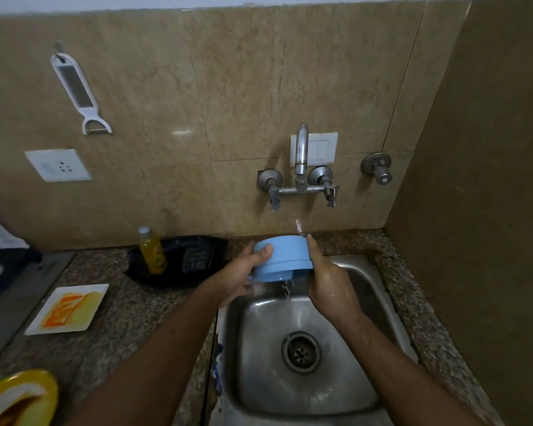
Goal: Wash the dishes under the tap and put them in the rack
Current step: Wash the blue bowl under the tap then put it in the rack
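Left hand: the left hand (243, 272) comes up from the lower left with the forearm stretched across the counter edge; it is wrapped around the left side of the blue bowl (282, 259), thumb laid across the near wall.
Right hand: the right hand (330, 284) reaches in from the lower right, wrist bent, palm pressed flat on the bowl's right side, fingers pointing up toward the water; closed on the bowl together with the left.
Blue bowl: held tipped on its side above the back of the sink (345, 392), just under the stream; water runs off its lower edge.
Tap: the tap (301, 155) is on the wall above the sink, a thin stream falling from it.
Counter, left: a white square plate (70, 309) smeared orange, and a yellow-rimmed dish (22, 395) at the near corner.
Behind the left hand: a yellow bottle (152, 252) standing in a black tray (179, 265), perhaps with a scrubber; too dark to tell.
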Motion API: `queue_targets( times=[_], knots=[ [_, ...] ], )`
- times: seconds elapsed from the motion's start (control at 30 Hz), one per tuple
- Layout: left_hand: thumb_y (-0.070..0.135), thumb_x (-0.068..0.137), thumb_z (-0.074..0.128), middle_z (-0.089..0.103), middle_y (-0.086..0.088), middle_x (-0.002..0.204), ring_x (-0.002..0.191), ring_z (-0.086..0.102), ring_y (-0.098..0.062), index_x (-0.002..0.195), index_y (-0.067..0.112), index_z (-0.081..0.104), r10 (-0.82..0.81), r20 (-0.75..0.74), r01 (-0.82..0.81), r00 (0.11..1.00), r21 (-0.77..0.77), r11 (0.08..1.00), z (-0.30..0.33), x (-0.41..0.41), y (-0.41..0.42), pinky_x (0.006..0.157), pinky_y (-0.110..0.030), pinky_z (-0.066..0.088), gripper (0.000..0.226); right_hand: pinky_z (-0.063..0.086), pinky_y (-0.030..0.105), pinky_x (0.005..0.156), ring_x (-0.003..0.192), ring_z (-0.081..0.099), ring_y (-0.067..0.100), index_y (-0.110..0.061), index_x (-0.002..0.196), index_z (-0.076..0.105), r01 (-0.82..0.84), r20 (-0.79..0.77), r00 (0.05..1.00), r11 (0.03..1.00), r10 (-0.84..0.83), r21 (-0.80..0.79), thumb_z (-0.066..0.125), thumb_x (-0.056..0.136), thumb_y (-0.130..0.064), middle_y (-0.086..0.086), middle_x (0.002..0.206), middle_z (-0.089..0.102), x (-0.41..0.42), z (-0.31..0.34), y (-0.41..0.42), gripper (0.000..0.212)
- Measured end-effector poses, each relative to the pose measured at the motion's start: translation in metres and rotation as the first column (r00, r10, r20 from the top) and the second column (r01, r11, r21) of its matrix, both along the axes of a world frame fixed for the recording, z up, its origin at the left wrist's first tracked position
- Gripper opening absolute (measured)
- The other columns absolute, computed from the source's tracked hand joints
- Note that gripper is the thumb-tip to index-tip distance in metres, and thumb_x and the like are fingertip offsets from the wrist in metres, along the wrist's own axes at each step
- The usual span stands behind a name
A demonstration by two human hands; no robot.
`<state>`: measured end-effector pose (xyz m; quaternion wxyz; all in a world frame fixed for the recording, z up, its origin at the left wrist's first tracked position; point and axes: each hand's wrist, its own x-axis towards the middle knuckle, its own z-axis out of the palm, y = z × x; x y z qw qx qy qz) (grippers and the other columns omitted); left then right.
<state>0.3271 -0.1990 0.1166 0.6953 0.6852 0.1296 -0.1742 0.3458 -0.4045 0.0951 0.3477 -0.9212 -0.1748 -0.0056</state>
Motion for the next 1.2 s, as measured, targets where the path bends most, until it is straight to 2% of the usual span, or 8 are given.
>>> queue_targets(
  times=[0.13,0.27,0.37,0.5,0.63,0.8,1.07,1.2],
  knots=[
    [0.046,0.083,0.066,0.070,0.001,0.109,0.088,0.071,-0.006,0.123,0.013,0.059,0.129,0.048,-0.127,0.990,-0.043,0.991,0.007,-0.005,-0.003,0.062,-0.017,0.053,0.052,0.049,0.035,0.097,0.115,0.057,0.009,-0.038,0.156,0.012,-0.110,-0.160,0.975,0.961,0.154,0.254,0.052,0.091,-0.019,-0.002,0.143,0.051,-0.001,-0.004,-0.005,0.079],
    [0.028,0.087,0.067,0.076,-0.005,0.100,0.088,0.074,-0.013,0.116,0.004,0.062,0.126,0.114,-0.108,0.985,-0.154,0.982,0.006,-0.008,-0.007,0.067,-0.022,0.058,0.038,0.033,0.041,0.116,0.135,0.040,0.006,-0.041,0.153,0.025,0.046,-0.337,0.922,0.809,0.192,0.586,0.051,0.089,-0.054,-0.011,0.154,0.036,-0.003,0.005,-0.009,0.070],
    [0.021,0.087,0.067,0.072,-0.010,0.115,0.103,0.070,-0.021,0.129,0.005,0.057,0.095,0.193,-0.054,0.977,-0.207,0.977,0.010,-0.007,-0.009,0.079,-0.028,0.058,0.046,0.034,0.038,0.115,0.135,0.040,0.009,-0.043,0.153,0.022,0.062,-0.286,0.949,0.810,0.133,0.583,0.047,0.096,-0.056,-0.013,0.153,0.035,-0.002,0.016,-0.008,0.063],
    [0.025,0.086,0.072,0.067,-0.018,0.124,0.115,0.065,-0.035,0.130,0.007,0.058,0.047,0.291,0.005,0.955,-0.176,0.984,0.010,-0.001,-0.005,0.098,-0.046,0.051,0.050,0.036,0.011,0.100,0.128,0.043,-0.007,-0.039,0.155,0.022,0.042,-0.137,0.989,0.819,0.045,0.573,0.048,0.101,-0.044,-0.021,0.146,0.038,-0.005,0.015,-0.011,0.060],
    [0.041,0.074,0.075,0.074,-0.015,0.106,0.102,0.070,-0.036,0.113,0.006,0.070,0.013,0.190,-0.020,0.982,0.037,0.999,-0.002,-0.002,-0.004,0.097,-0.048,0.052,0.052,0.041,0.037,0.109,0.128,0.046,0.007,-0.041,0.151,0.026,0.027,-0.274,0.955,0.891,0.110,0.453,0.044,0.100,-0.050,-0.012,0.149,0.040,-0.002,0.001,-0.014,0.055],
    [0.033,0.082,0.074,0.074,-0.015,0.108,0.104,0.069,-0.034,0.114,0.005,0.069,0.052,0.168,-0.062,0.984,0.056,0.997,-0.014,-0.004,-0.008,0.101,-0.053,0.049,0.043,0.037,0.043,0.112,0.129,0.040,0.007,-0.033,0.155,0.023,0.076,-0.331,0.941,0.904,0.075,0.421,0.044,0.101,-0.047,-0.008,0.152,0.037,0.002,0.002,-0.017,0.059],
    [0.027,0.083,0.072,0.068,-0.011,0.125,0.116,0.065,-0.030,0.134,0.008,0.054,0.033,0.425,-0.006,0.905,-0.065,0.998,0.002,-0.005,-0.013,0.097,-0.043,0.053,0.058,0.042,0.021,0.102,0.128,0.044,-0.007,-0.037,0.154,0.023,-0.003,-0.057,0.998,0.848,0.039,0.530,0.044,0.095,-0.050,-0.023,0.144,0.041,-0.010,0.011,-0.015,0.064],
    [0.033,0.078,0.075,0.070,-0.011,0.120,0.112,0.067,-0.030,0.128,0.008,0.060,0.026,0.360,-0.027,0.932,-0.002,1.000,0.000,-0.002,-0.011,0.098,-0.047,0.053,0.059,0.040,0.020,0.101,0.130,0.044,-0.002,-0.036,0.154,0.024,0.021,-0.052,0.999,0.871,0.005,0.491,0.041,0.100,-0.047,-0.017,0.149,0.040,-0.005,0.005,-0.013,0.058]
  ],
)
